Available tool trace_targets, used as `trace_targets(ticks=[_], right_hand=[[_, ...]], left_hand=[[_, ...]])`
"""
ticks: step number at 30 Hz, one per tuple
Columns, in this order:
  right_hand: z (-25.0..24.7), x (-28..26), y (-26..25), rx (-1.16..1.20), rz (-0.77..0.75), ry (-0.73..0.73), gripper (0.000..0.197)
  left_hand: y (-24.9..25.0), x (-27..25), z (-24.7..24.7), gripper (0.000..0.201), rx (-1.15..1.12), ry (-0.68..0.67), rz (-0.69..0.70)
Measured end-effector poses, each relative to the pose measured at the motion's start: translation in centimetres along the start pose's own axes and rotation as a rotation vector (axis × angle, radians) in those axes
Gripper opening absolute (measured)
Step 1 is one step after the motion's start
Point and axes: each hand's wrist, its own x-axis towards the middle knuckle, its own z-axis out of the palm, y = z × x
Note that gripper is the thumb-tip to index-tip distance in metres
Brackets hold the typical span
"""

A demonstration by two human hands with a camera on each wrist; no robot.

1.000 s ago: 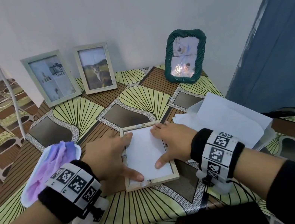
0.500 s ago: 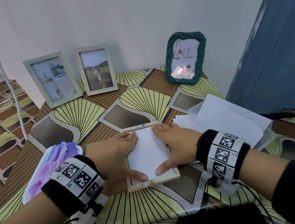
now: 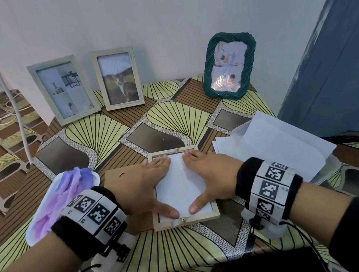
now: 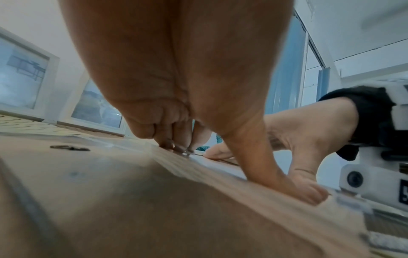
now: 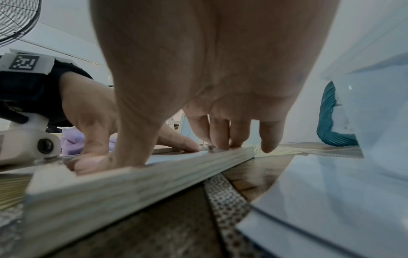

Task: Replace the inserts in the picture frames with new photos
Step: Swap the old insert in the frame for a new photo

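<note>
1. Head view: the wooden frame [image 3: 180, 187] is lying face-down, long axis running away from the person. The left hand [image 3: 143, 190] and right hand [image 3: 212, 176] are flanking it, equally near, fingers spread flat, pressing the white insert [image 3: 180, 188].
2. Left wrist view: the fingertips [image 4: 176, 148] are pushing down at the far edge.
3. Right wrist view: the thumb [image 5: 92, 164] is pressing inside the near rail [image 5: 132, 185].

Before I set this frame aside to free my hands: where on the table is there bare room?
Bare cloth lies mid-table, between the standing cat frame, the green frame and the wooden frame under both hands. Crowded: backing board and purple cloth on one side, white papers on the other.
</note>
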Motion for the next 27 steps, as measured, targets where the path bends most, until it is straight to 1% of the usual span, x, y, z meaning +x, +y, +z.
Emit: trace_targets(ticks=[3,12,13,14,16,17,19,21,22,24,25,27], right_hand=[[0.0,0.0,0.0,0.005,-0.001,0.018,0.13],[0.3,-0.3,0.1,0.049,-0.013,0.066,0.125],[0.2,-0.4,0.0,0.052,-0.008,0.066,0.123],[0.2,-0.4,0.0,0.051,0.0,0.072,0.119],[0.1,-0.5,-0.1,0.041,0.018,0.092,0.106],[0.1,-0.5,-0.2,0.036,0.023,0.096,0.101],[-0.1,-0.7,-0.2,0.032,0.021,0.106,0.099],[-0.1,-0.8,-0.3,0.037,0.009,0.126,0.102],[-0.1,-0.9,-0.3,0.042,0.001,0.134,0.105],[0.0,-1.2,-0.4,0.063,-0.006,0.142,0.111],[0.1,-1.3,-0.4,0.078,-0.007,0.151,0.112],[0.2,-1.5,-0.3,0.103,-0.005,0.166,0.112]], left_hand=[[0.1,0.0,-0.2,0.123,-0.017,-0.02,0.005],[0.4,-0.1,-0.4,0.118,0.017,-0.026,-0.022],[0.4,0.0,-0.3,0.114,0.02,-0.023,-0.031],[0.4,0.0,-0.3,0.106,0.023,-0.012,-0.044],[0.3,-0.2,-0.2,0.083,0.03,0.036,-0.078],[0.3,-0.2,0.0,0.076,0.03,0.057,-0.096],[0.2,-0.4,0.1,0.069,0.011,0.074,-0.116],[0.2,-0.4,0.2,0.069,-0.01,0.073,-0.121],[0.1,-0.4,0.2,0.074,-0.011,0.074,-0.117],[0.0,-0.5,-0.1,0.095,-0.016,0.089,-0.097],[-0.2,-0.7,-0.3,0.099,-0.032,0.105,-0.09],[-0.5,-0.9,-0.7,0.092,-0.076,0.124,-0.092]])
